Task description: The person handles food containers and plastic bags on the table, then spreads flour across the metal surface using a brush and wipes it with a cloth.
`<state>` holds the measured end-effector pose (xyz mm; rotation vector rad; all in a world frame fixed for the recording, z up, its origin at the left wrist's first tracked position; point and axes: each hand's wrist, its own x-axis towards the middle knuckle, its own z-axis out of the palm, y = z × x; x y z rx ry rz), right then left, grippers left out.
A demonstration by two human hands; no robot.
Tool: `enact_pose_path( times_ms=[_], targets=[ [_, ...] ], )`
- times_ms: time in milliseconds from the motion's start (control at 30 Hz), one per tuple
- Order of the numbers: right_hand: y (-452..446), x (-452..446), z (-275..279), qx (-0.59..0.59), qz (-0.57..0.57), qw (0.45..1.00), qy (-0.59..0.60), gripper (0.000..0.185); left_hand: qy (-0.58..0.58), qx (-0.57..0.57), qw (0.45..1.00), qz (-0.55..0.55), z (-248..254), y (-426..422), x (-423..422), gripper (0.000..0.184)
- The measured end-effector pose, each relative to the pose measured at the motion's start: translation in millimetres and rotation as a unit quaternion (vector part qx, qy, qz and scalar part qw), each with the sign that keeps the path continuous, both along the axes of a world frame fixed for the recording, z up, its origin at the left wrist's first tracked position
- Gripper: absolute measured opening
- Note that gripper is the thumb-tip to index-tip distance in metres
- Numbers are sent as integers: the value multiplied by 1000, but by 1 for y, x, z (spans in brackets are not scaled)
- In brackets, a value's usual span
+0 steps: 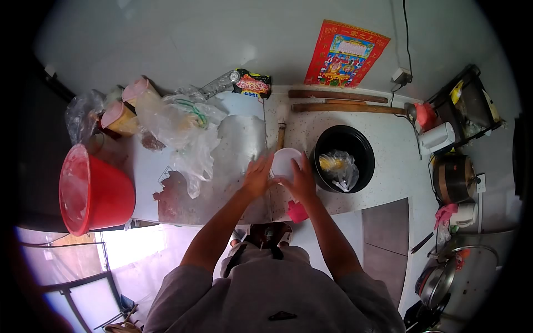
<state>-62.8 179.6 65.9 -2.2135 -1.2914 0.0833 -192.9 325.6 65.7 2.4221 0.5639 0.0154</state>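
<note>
The white container (286,162) sits just left of the black pot (363,158), between the two hands. The right hand (300,181), nearest the pot, has its fingers bent along the container's right side and its thumb at the near edge; whether it grips firmly I cannot tell. The left hand (259,177), farther left of the pot, has its fingers loosely spread at the container's left side, closed on nothing. The hands cover much of the container's lower part, and its contents are hard to make out. Inside the pot, a clear bag (347,172) with something yellow is too crumpled to read. Left of the pot, beyond the container, a wooden handle (281,135) is partly hidden. The pot stands on a pale speckled counter (388,133), with wooden rods (344,108) behind it and a red poster (344,55) on the wall beyond.
</note>
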Motion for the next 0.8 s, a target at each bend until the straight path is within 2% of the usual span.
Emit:
enact_pose_path(
  times_ms=[100, 200, 500, 700, 800],
  targets=[
    [3, 3, 0, -20, 12, 1000, -7, 69, 4, 42, 999, -33, 4, 8, 1, 88],
    [2, 7, -7, -29, 17, 999, -17, 63, 63, 69, 995, -22, 17, 8, 6, 94],
    [8, 0, 8, -54, 0, 999, 1, 57, 134, 147, 979, -39, 37, 11, 16, 94],
    [14, 1, -6, -49, -13, 998, -39, 52, 167, 117, 979, 15, 37, -2, 14, 97],
    [16, 2, -8, -49, -27, 996, -72, 48, 126, 114, 985, 44, 27, -11, 7, 97]
  ],
)
